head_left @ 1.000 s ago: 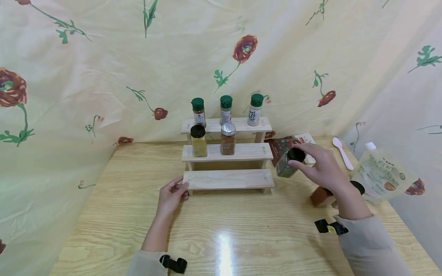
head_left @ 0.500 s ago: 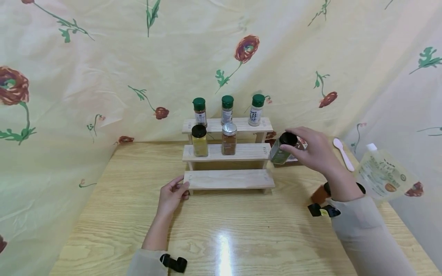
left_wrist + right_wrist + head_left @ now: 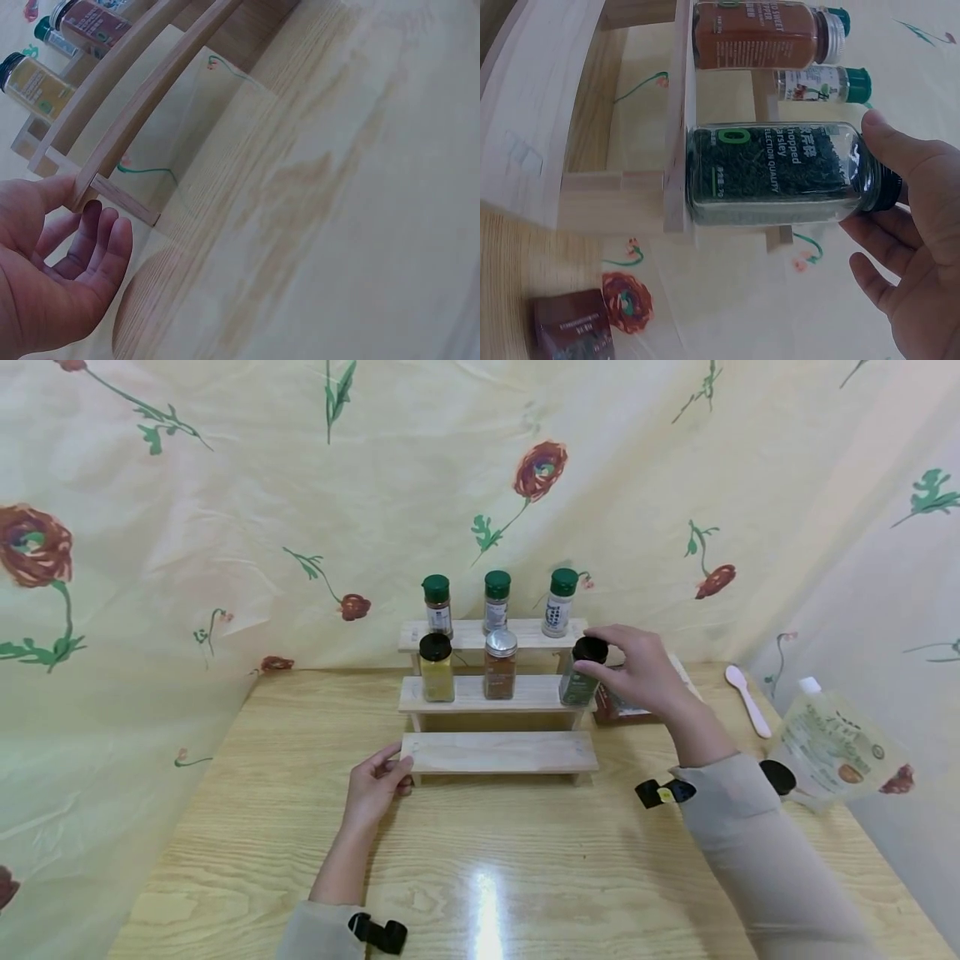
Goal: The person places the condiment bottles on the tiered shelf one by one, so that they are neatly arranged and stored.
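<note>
Flowered backdrop (image 3: 375,485), wooden table (image 3: 570,868). The parsley jar (image 3: 578,687) stands nearly upright at the right end of the middle shelf (image 3: 536,696), lid (image 3: 590,649) pinched from the right by the nearer right hand (image 3: 645,670); the left hand (image 3: 377,789) grips the bottom shelf (image 3: 498,752) at left.

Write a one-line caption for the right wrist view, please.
The right grip holds a chopped parsley jar by its black cap at a wooden shelf, near a silver-capped jar.

Rack (image 3: 495,752), frame centre, looks matt wood. Parsley jar (image 3: 772,176): smooth, glossy, glass-like. Tabletop (image 3: 547,852): wood-grained, glossy.
</note>
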Action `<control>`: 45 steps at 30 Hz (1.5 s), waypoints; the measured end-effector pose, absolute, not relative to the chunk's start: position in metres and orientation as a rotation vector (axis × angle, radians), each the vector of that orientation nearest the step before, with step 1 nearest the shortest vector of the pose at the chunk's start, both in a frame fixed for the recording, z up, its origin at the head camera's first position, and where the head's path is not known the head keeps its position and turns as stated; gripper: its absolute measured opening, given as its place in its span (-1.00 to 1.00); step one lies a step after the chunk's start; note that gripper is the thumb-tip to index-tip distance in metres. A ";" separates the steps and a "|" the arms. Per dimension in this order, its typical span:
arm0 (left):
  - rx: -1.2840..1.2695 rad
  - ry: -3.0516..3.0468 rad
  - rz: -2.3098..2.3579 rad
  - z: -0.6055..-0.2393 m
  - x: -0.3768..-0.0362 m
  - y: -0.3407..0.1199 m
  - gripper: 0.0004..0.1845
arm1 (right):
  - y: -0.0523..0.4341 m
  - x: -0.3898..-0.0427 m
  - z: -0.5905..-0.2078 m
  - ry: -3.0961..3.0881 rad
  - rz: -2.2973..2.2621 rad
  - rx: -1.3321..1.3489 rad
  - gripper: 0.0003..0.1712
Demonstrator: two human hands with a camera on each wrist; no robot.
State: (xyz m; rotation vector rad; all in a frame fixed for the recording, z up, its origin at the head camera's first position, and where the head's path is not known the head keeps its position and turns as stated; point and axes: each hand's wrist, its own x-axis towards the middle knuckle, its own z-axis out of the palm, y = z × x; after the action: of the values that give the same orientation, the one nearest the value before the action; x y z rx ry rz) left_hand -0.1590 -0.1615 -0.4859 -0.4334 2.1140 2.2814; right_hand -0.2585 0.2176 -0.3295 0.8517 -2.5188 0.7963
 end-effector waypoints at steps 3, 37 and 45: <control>-0.438 2.117 2.282 -0.488 -0.160 -0.161 -0.50 | 0.211 -0.264 -0.330 -2.556 0.825 0.823 -0.44; -0.452 2.111 2.296 -0.489 -0.161 -0.161 -0.54 | 0.230 -0.253 -0.356 -2.553 0.900 0.695 -0.35; -0.460 2.104 2.300 -0.490 -0.161 -0.160 -0.53 | 0.250 -0.234 -0.364 -2.567 0.798 0.691 -0.41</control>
State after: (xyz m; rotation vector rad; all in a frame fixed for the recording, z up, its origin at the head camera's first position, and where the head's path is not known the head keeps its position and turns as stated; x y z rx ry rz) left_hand -0.1608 -0.1605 -0.4900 -0.4600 2.1045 2.2999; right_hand -0.2341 0.2505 -0.3641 0.6907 -2.5668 0.7982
